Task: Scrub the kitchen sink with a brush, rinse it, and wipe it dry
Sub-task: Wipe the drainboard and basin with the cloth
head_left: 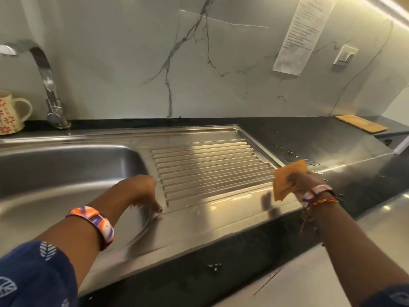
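right hand (304, 183) grips orange cloth (287, 180); left hand (141, 191) rests on sink (199, 220).

Orange cloth (287, 180) held over steel sink's (199, 220) ribbed drainboard corner.

Sink (66, 173): silver steel, ribbed drainboard.
Cloth (287, 180): orange-tan, plain.
Counter (321, 138): black, speckled.
Backsplash (155, 52): white marble with grey veins.
Mug (10, 113): cream, red-orange flower print.
Left bracelet (95, 222): orange, purple and white swirls.
Right wristbands (318, 193): white, orange, red and yellow threads.
Sleeve (33, 275): navy, white leaf motifs.
Board (360, 126): pale wood.
Tap (47, 80): chrome.
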### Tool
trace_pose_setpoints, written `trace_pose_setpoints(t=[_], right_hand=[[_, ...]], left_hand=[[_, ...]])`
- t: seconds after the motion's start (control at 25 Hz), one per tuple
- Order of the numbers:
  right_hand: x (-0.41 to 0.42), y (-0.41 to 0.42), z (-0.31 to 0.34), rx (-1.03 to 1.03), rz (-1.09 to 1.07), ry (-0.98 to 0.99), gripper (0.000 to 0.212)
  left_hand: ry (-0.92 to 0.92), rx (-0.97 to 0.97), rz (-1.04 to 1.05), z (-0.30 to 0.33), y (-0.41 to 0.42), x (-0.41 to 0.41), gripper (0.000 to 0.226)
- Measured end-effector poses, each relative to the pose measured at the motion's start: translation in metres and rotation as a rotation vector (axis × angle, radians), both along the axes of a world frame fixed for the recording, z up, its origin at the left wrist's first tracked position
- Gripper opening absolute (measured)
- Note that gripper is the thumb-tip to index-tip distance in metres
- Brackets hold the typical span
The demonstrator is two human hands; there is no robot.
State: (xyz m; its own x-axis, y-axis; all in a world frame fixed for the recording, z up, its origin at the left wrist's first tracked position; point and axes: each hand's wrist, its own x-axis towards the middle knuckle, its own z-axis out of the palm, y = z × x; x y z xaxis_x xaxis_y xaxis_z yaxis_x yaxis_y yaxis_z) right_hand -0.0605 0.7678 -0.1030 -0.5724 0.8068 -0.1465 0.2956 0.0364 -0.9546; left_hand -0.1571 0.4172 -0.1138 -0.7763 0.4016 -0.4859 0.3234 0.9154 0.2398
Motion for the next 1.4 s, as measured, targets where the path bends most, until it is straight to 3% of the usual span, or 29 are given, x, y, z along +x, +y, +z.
trace_pose_setpoints(t=[0.08,0.16,0.24,0.36,0.64,0.8,1.12,1.2,1.32,1.4], right_hand=[[-0.008,0.035,-0.002,0.415,-0.043,-0.172,0.067],[-0.013,0.055,-0.010,0.578,0.046,-0.323,0.061],[-0.021,0.062,-0.029,0.702,0.254,-0.517,0.047],[-0.029,0.046,-0.050,0.814,0.425,-0.644,0.026],[-0.011,-0.080,-0.035,0.864,0.732,-0.620,0.048],[0.005,-0.173,-0.033,0.749,0.749,-0.513,0.045],[0.023,-0.302,-0.042,0.637,0.795,-0.368,0.033],[0.023,-0.316,-0.041,0.429,0.848,-0.294,0.027],[0.023,-0.304,-0.031,-0.192,0.761,-0.053,0.021],[0.023,-0.272,-0.021,-0.230,0.584,0.056,0.020]], left_hand=[[-0.140,-0.117,0.004,-0.003,0.012,-0.006,0.024],[-0.209,-0.198,0.010,-0.009,0.017,-0.010,0.030],[-0.232,-0.160,0.042,-0.013,0.014,-0.013,0.028],[-0.285,-0.030,0.105,-0.015,0.007,-0.011,0.022],[-0.010,-0.028,0.008,-0.021,0.000,0.012,0.031],[-0.061,0.006,-0.029,-0.013,-0.032,0.039,0.019],[-0.071,-0.234,-0.012,-0.004,-0.103,0.066,0.033],[-0.113,-0.258,0.005,-0.007,-0.107,0.066,0.037],[-0.223,-0.317,0.015,-0.004,-0.102,0.065,0.034],[-0.275,-0.335,0.036,-0.004,-0.099,0.062,0.036]])
